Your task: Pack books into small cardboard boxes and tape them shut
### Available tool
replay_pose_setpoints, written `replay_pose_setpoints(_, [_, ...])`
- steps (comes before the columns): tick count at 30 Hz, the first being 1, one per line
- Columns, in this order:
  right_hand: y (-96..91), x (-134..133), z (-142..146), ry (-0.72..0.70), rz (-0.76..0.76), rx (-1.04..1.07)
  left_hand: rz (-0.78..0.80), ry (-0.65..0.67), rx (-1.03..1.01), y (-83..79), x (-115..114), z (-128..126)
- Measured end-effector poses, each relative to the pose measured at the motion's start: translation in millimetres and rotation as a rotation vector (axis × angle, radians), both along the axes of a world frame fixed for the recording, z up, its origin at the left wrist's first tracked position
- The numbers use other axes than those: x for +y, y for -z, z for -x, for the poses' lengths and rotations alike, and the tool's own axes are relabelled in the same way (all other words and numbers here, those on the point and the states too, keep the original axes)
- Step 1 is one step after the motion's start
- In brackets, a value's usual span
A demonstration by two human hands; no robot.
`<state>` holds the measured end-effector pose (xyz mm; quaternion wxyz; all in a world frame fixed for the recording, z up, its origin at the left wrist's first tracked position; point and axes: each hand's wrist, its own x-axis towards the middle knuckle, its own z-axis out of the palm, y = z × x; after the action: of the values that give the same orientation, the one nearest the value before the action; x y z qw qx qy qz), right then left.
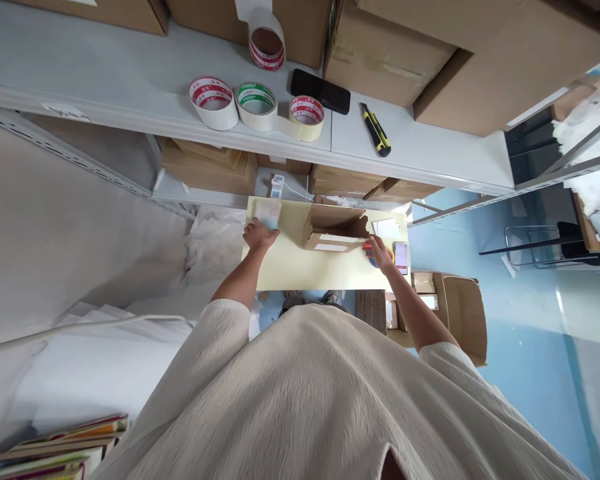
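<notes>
On the pale yellow tabletop (290,270), my left hand (260,235) is closed around the near end of a translucent flat packet (267,212). An open cardboard box (330,241) with white labels on its near side stands mid-table, its inside mostly in shadow. At the box's right end, my right hand (379,252) has its fingers closed on the cardboard edge. An orange and blue object (371,256) lies partly hidden beneath that hand. Close by on the right are a phone with a lit screen (401,257) and a white paper (387,229).
Above the table runs a grey shelf (145,73) with several tape rolls (213,101), a black phone (320,91), a yellow and black utility knife (376,130) and large cartons (380,60). An open carton (460,313) stands right of the table; white wrapping material (213,247) lies left.
</notes>
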<state>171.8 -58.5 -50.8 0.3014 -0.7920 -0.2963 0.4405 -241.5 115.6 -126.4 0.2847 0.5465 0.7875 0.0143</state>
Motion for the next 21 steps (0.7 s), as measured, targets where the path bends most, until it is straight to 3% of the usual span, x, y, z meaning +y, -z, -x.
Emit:
replay_pose_setpoints(7, [-4.1,14,-5,-0.032,-0.147,-0.114,-0.109,-0.140,-0.198,-44.3,-1,-3])
replay_pose_setpoints(11, [-11.1,23,0,-0.109,-0.338,-0.226,-0.296,-0.058,-0.284,-83.4,-12,-18])
replay_pose_setpoints(14, [-11.5,26,4,-0.251,-0.396,-0.251,-0.456,0.130,-0.288,-114.4,-21,-40])
replay_pose_setpoints(17, [-5.3,24,6,-0.329,-0.361,-0.219,-0.543,0.400,-0.327,-142.7,-24,-70])
replay_pose_setpoints(21, [7.4,18,3,-0.318,-0.304,-0.150,-0.479,0.814,-0.345,-167.8,-22,-112])
